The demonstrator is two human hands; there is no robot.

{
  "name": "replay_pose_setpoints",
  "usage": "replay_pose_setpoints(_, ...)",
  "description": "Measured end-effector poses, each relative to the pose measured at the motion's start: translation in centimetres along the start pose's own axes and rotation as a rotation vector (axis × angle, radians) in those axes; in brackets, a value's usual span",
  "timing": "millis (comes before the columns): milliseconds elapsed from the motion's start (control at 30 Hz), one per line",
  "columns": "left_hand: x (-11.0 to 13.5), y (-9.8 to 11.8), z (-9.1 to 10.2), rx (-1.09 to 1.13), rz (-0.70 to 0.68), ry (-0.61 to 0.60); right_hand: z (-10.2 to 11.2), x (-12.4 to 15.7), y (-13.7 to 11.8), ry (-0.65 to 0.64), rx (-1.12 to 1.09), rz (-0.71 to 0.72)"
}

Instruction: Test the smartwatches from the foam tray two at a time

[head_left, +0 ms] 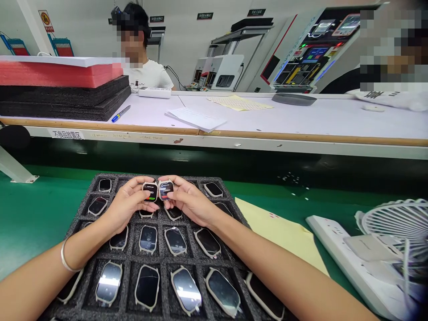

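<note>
My left hand (pixel 129 201) grips a strapless smartwatch (pixel 151 191) with a lit screen, its thumb on the glass. Right beside it, my right hand (pixel 189 201) holds a second smartwatch (pixel 166 190), also lit, with the thumb on its lower right. The two watches are close together, side by side. Both are above the far part of a black foam tray (pixel 129 267). In its pockets lie several more watch bodies, such as a dark-screened watch (pixel 147 286) and a watch with a bright reflection (pixel 109 281). My forearms hide some pockets.
Yellow paper (pixel 284 232), a white power strip (pixel 347 263) and a white fan (pixel 397 223) are on the right of the green mat. A raised shelf (pixel 247 122) crosses behind, bearing foam sheets (pixel 63 96), papers and a pen (pixel 121 113). Two people are beyond it.
</note>
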State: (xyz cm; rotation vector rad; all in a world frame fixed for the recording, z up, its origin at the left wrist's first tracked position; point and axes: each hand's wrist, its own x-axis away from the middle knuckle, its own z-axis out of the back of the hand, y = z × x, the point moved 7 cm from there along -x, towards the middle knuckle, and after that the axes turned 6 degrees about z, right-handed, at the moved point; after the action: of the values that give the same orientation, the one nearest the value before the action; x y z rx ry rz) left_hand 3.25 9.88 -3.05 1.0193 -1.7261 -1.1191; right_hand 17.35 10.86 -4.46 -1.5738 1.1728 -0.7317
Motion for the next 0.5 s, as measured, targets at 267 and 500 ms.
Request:
replay_pose_setpoints(267,-0.2,0.3,0.1,-0.013,-0.033,0.036,0.3,0.0,-0.2,0.051,0.004,-0.001)
replay_pose_setpoints(500,9.2,0.8,-7.5,0.153,0.176,-0.725,-0.5,0.4,-1.3,0.022,-0.004,0.070)
